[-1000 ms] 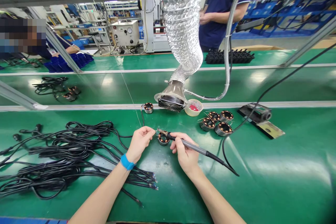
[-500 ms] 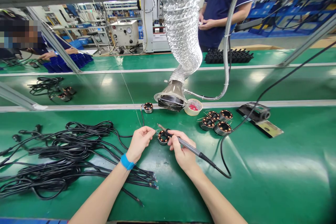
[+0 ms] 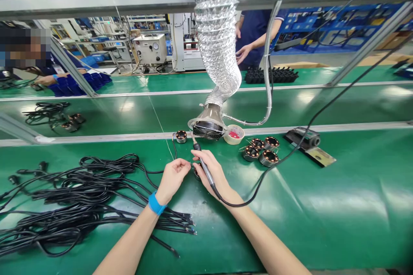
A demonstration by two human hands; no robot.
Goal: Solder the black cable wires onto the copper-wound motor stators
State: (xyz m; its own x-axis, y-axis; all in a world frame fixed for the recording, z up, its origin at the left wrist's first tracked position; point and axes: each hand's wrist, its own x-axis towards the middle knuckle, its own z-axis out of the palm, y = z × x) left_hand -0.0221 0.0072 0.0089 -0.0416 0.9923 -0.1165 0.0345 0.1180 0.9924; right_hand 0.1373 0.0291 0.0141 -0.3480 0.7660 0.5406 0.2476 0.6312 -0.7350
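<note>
From my remote seat I see 2 bare hands over the long, glossy green table [image 3: 322, 215]. Left grip [image 3: 174, 174]: clenched in a fingertip pinch on thin wires [image 3: 190, 164], too small to read in detail; a blue wristband [image 3: 156, 204] sits below it. Right grip [image 3: 211, 174]: grasping the grey-and-black, pen-shaped soldering iron [image 3: 206, 171], metal tip up and away from me, clear of the pinched wires. Its black cord loops over the right wrist.

Working piece: 1 round metal ring with copper windings [image 3: 195, 173], on the table between the 2 grips, mostly hidden by the right fingers; can't tell if they touch it.

1 similar copper-wound ring [image 3: 181, 138] sits farther back, near the black round fan [image 3: 208, 129] under a crinkled silver foil duct [image 3: 217, 30]. Cream tape roll [image 3: 237, 141] just right of the fan, then 4 clustered copper-wound rings [image 3: 267, 161], then a dark metal stand [image 3: 306, 138]. Coiled black cables [image 3: 67, 193] fill the left side, bare ends toward the middle. Across the table, 2 other people; 1 holds out a hand [image 3: 245, 53] near a black row of plastic parts [image 3: 271, 76].
</note>
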